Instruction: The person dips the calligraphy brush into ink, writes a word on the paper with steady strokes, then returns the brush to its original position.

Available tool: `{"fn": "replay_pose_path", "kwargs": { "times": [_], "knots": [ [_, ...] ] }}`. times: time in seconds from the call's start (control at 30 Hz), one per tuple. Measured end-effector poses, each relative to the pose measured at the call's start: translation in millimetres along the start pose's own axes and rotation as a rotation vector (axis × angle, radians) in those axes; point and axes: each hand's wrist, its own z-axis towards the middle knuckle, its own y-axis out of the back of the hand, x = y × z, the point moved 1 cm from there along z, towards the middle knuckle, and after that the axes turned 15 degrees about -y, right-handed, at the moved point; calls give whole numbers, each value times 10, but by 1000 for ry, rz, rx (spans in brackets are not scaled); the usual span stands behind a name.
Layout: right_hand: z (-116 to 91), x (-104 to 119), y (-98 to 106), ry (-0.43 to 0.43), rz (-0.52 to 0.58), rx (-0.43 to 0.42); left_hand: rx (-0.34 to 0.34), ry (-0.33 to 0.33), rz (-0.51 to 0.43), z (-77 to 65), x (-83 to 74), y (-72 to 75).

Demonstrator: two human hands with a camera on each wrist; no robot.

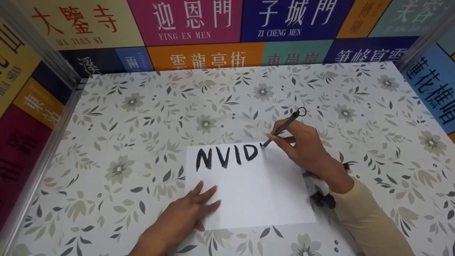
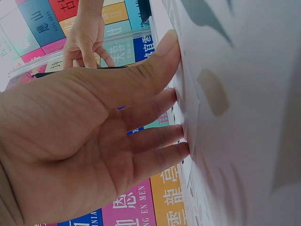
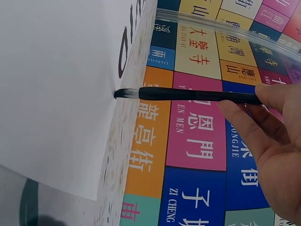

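A white sheet of paper [image 1: 256, 199] bears the black brushed letters "NVID" [image 1: 227, 156] along its upper part, with a short fresh mark after the D. My right hand [image 1: 305, 149] pinches a black writing brush [image 1: 284, 126] that has a small loop at its top end. In the right wrist view the inked bristles [image 3: 126, 93] meet the paper right below the D. My left hand [image 1: 190, 208] rests on the sheet's lower left part, fingers spread; the left wrist view shows its thumb and fingertips [image 2: 181, 149] pressed down at the surface.
A flower-patterned tablecloth [image 1: 121, 135] covers the table under the paper. A small black object [image 1: 322, 200] lies beside the sheet's right edge, partly behind the right forearm. Colourful panels [image 1: 199, 21] with Chinese characters stand at the back and both sides.
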Motion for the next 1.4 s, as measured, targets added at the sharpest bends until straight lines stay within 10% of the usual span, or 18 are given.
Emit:
{"fn": "replay_pose_path", "kwargs": {
  "times": [1.4],
  "knots": [
    [-19, 149, 123, 1, 42, 124, 60, 9, 4, 22, 7, 16]
  ]
}}
